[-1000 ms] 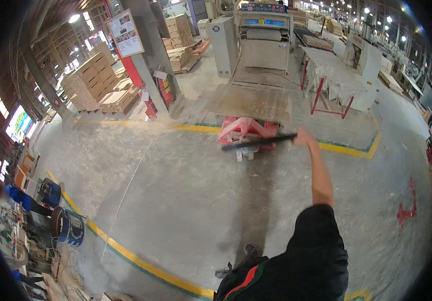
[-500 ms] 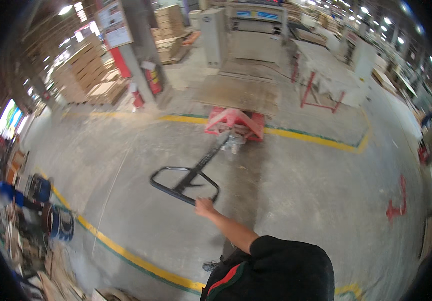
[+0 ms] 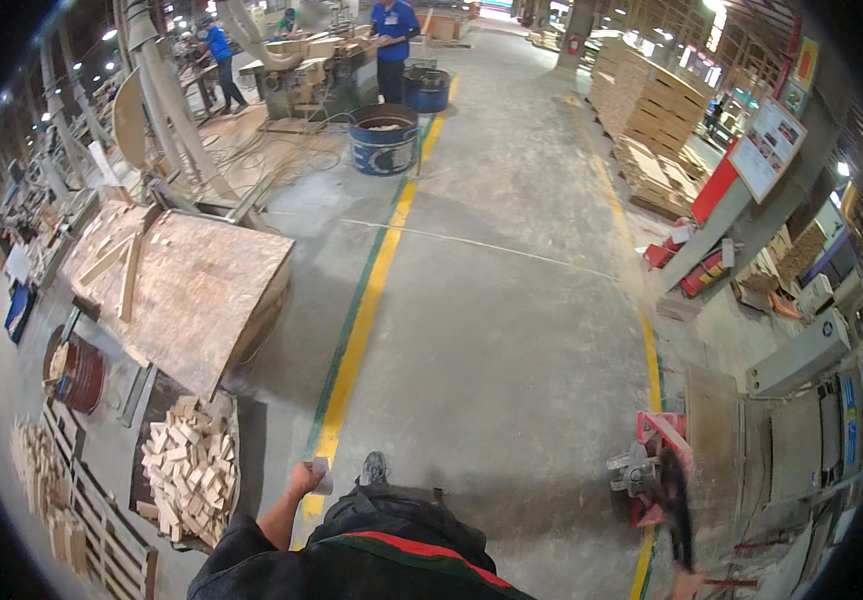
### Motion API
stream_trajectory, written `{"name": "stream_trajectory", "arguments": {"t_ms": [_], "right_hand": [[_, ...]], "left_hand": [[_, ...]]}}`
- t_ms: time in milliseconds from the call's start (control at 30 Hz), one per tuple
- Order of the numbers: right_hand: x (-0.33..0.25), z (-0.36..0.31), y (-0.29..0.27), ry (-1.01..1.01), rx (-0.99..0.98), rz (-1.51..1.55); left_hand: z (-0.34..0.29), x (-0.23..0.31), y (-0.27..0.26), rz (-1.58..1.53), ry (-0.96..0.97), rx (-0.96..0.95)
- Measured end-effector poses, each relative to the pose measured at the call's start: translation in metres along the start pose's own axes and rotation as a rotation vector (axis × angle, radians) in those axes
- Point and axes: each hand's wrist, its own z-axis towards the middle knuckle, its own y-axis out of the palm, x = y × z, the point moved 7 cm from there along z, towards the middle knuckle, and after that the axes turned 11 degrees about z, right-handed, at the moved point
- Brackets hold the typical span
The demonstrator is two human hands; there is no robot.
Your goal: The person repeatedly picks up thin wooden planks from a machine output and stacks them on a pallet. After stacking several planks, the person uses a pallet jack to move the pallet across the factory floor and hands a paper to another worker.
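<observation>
My left hand (image 3: 303,478) is closed round a small flat grey piece (image 3: 324,476), whose kind I cannot make out, beside the yellow floor line. Low at the right, my right hand (image 3: 688,584) grips the end of the black pallet jack handle (image 3: 677,510); both are smeared by motion. The handle leads to the red pallet jack (image 3: 663,432), which stands under a brown board (image 3: 713,440) on the right. One of my shoes (image 3: 375,468) shows between the hands.
Left of me are a bin of wood offcuts (image 3: 189,465) and a tilted wooden board (image 3: 191,285). Blue drums (image 3: 383,150) and a person in blue (image 3: 391,45) stand ahead by the yellow line (image 3: 371,300). A pillar (image 3: 761,215) and stacked boards (image 3: 651,95) are at the right.
My view has swung left, so the pallet jack has shifted from the centre to the right edge. My right hand stays at its handle. My left hand has come into view.
</observation>
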Motion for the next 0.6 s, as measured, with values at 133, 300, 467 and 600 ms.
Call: {"name": "stream_trajectory", "arguments": {"t_ms": [133,300,467,600], "right_hand": [[-0.049,0.112,-0.028,-0.047,0.314,-0.11],[-0.266,0.053,0.06,0.217,0.126,-0.219],[-0.291,-0.057,0.274,0.031,-0.005,-0.183],[-0.257,-0.224,0.406,0.091,-0.656,-0.028]], "left_hand": [[0.0,-0.012,0.004,-0.053,-0.011,-0.017],[-0.031,-0.036,-0.026,-0.039,-0.013,0.024],[-0.041,-0.013,-0.041,0.31,-0.003,-0.091],[-0.031,-0.009,-0.045,0.274,0.138,-0.058]]}}
